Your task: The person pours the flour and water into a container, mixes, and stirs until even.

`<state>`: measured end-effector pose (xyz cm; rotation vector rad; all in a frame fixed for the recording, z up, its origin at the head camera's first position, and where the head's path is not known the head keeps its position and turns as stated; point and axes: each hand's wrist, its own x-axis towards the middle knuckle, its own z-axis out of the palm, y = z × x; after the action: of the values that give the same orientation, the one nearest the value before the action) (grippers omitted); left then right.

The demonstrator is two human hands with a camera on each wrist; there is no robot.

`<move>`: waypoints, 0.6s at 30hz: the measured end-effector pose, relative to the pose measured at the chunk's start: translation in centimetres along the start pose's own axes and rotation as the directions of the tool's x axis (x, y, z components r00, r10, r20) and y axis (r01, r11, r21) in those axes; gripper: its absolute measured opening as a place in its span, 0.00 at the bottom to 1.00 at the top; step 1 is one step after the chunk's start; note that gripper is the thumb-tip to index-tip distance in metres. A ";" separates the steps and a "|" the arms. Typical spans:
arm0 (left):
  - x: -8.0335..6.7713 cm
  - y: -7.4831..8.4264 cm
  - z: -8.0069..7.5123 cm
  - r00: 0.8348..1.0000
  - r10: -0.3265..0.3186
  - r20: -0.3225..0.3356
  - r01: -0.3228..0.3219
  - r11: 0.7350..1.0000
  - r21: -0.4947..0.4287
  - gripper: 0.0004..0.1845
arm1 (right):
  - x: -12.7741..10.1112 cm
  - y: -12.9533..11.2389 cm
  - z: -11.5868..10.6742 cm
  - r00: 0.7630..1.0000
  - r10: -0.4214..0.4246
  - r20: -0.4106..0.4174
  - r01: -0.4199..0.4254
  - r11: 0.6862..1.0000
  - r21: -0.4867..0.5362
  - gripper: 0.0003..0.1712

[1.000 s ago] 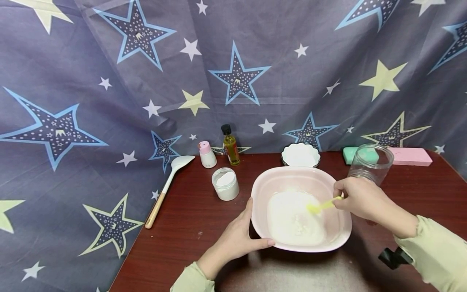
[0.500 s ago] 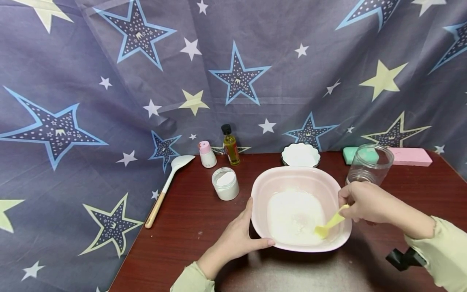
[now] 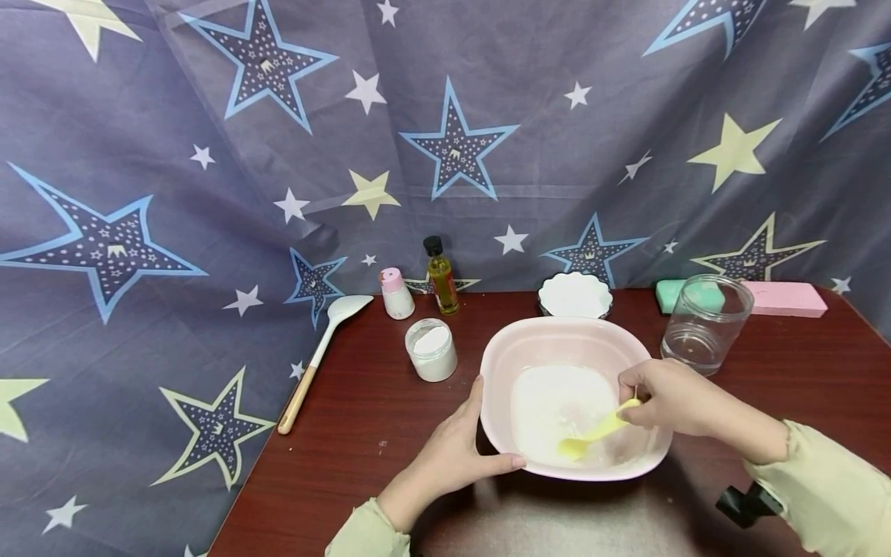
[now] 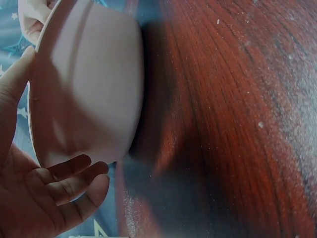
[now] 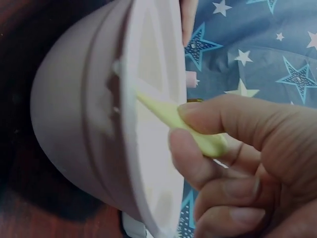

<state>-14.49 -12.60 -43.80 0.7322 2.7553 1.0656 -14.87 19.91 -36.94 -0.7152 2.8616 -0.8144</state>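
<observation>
Steadying the pink bowl (image 3: 575, 340) on our dark red table (image 3: 362, 418), our left hand (image 3: 448, 456) cups its near left rim, thumb over the edge and fingers lying relaxed against the outer wall. White powder (image 3: 557, 402) covers the bowl's floor. Our right hand (image 3: 668, 398) pinches the handle of a yellow spatula (image 3: 592, 435) between thumb and curled fingers above the right rim; its blade slants down leftward from that grip into the powder near the front wall.
</observation>
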 end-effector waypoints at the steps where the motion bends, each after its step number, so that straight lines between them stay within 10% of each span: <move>1: 0.0 0.0 0.0 1.000 0.001 -0.001 -0.001 1.000 0.001 0.66 | 0.1 0.0 0.2 1.000 -0.006 -0.006 0.006 1.000 0.008 0.16; 18: 0.0 -0.1 0.0 1.000 0.007 -0.002 -0.007 1.000 0.007 0.66 | 2.3 -0.6 3.1 0.987 -0.045 -0.151 0.050 0.998 0.029 0.16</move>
<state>-14.52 -12.65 -43.84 0.7420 2.7616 1.0599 -16.08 16.90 -39.14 -0.7520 2.9657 -0.9596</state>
